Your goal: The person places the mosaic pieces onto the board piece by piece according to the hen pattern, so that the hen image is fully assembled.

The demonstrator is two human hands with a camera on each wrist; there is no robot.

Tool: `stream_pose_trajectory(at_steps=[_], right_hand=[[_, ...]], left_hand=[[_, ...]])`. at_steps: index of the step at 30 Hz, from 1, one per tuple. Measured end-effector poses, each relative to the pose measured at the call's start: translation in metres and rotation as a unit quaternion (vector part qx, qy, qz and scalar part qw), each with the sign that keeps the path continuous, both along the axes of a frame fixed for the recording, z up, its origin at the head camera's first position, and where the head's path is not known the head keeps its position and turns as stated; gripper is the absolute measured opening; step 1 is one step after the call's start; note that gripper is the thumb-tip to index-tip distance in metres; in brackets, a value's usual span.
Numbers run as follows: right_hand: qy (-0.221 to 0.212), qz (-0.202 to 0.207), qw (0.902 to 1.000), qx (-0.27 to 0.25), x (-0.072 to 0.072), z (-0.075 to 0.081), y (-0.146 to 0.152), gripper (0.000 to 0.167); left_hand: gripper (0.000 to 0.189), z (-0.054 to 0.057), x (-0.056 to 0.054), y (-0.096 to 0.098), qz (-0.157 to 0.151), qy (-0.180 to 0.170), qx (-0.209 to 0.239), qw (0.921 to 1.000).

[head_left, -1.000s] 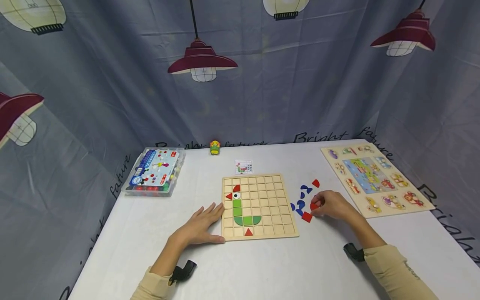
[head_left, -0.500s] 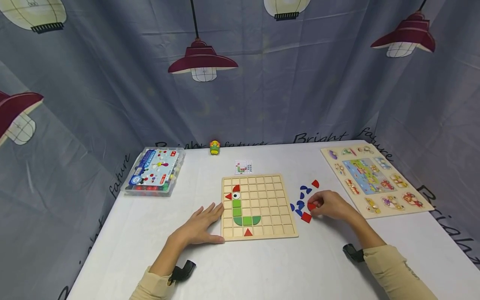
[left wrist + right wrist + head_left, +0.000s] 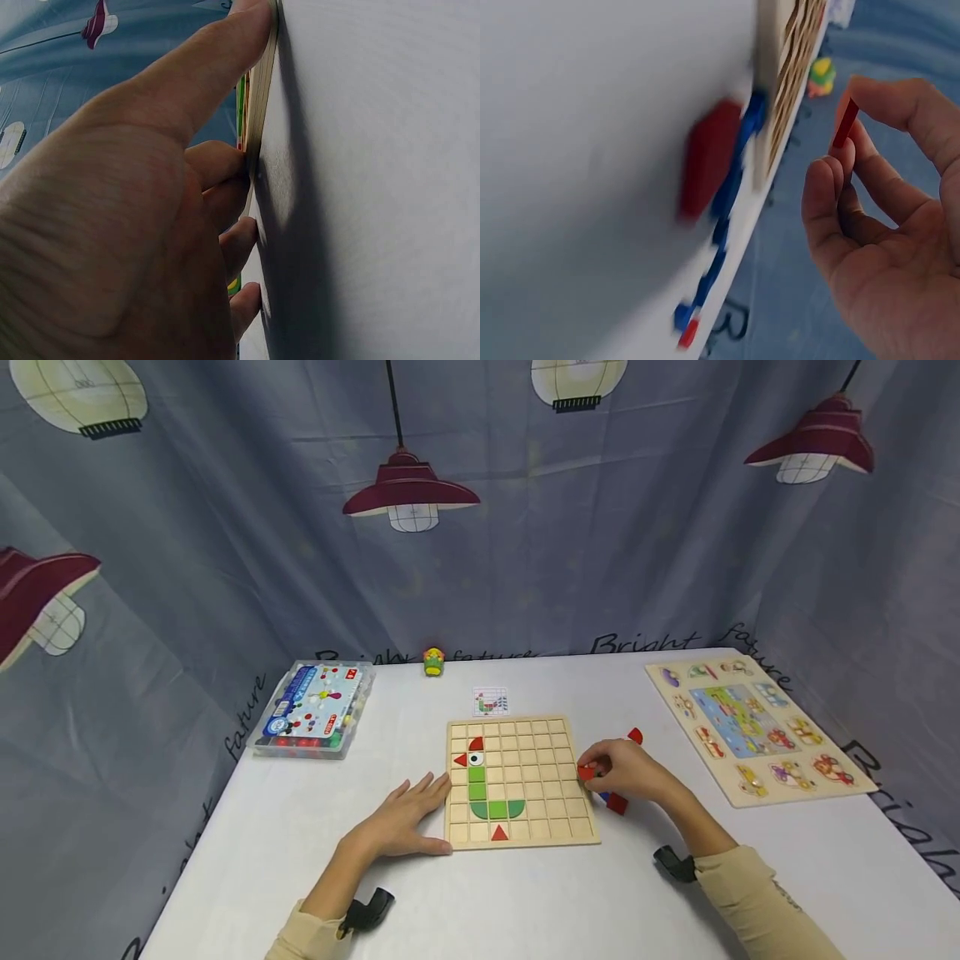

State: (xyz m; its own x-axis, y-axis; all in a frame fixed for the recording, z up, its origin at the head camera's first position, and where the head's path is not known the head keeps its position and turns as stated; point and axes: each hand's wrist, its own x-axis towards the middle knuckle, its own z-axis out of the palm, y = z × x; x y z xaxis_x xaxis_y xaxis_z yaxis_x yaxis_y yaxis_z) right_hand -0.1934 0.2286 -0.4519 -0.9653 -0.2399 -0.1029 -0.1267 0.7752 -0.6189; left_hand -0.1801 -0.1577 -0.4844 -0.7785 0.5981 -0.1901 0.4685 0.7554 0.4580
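Note:
My right hand point(image 3: 626, 768) pinches a flat red puzzle piece point(image 3: 585, 772) between thumb and fingertips, just off the board's right edge. In the right wrist view the red piece point(image 3: 847, 124) shows edge-on, held above the table. My left hand point(image 3: 401, 818) lies with fingers spread at the left edge of the wooden grid board point(image 3: 538, 782), its thumb by the near corner. On the board, red, green and white-eyed pieces form a bird-like figure, with a green square point(image 3: 477, 792) in its neck and a red triangle point(image 3: 500, 833) below.
Beside the board lie a red square point(image 3: 617, 803), another red piece point(image 3: 636, 736) and blue pieces, partly hidden by my right hand. A pattern card point(image 3: 491, 702), a small toy figure point(image 3: 433, 662), a plastic case point(image 3: 311, 706) and a picture puzzle point(image 3: 720, 760) stand around.
My right hand has moved left with the red piece, from over the loose pieces to the board's right edge. My left hand stays at the board. The head view has shifted slightly.

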Motion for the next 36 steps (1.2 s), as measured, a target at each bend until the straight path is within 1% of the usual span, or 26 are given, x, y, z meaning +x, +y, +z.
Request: stream_pose_trajectory(at_steps=[5, 11, 17, 21, 24, 28, 36], right_hand=[[0.004, 0.038, 0.9992, -0.011, -0.005, 0.005, -0.028, 0.025], [0.003, 0.083, 0.9965, 0.003, -0.013, 0.012, -0.059, 0.022], [-0.005, 0.128, 0.9917, 0.0, -0.019, 0.008, -0.087, 0.022], [-0.009, 0.161, 0.9869, -0.002, -0.022, 0.002, -0.105, 0.022], [-0.018, 0.173, 0.9848, -0.002, -0.023, 0.0, -0.116, 0.022], [-0.03, 0.179, 0.9835, 0.004, -0.025, -0.002, -0.125, 0.021], [-0.018, 0.183, 0.9826, 0.027, -0.031, -0.006, -0.126, 0.022]], left_hand=[[0.101, -0.001, 0.001, 0.0, -0.002, 0.004, 0.001, 1.0], [0.1, 0.001, -0.001, 0.001, -0.004, 0.006, 0.003, 1.0], [0.1, 0.002, -0.002, 0.001, -0.005, 0.007, 0.003, 1.0], [0.1, 0.0, -0.001, 0.0, 0.0, -0.002, 0.004, 1.0], [0.1, -0.001, 0.0, -0.001, 0.001, -0.006, 0.004, 1.0], [0.1, -0.001, 0.0, -0.001, 0.0, -0.003, 0.005, 1.0], [0.1, -0.001, 0.0, -0.001, 0.001, -0.003, -0.002, 1.0]])
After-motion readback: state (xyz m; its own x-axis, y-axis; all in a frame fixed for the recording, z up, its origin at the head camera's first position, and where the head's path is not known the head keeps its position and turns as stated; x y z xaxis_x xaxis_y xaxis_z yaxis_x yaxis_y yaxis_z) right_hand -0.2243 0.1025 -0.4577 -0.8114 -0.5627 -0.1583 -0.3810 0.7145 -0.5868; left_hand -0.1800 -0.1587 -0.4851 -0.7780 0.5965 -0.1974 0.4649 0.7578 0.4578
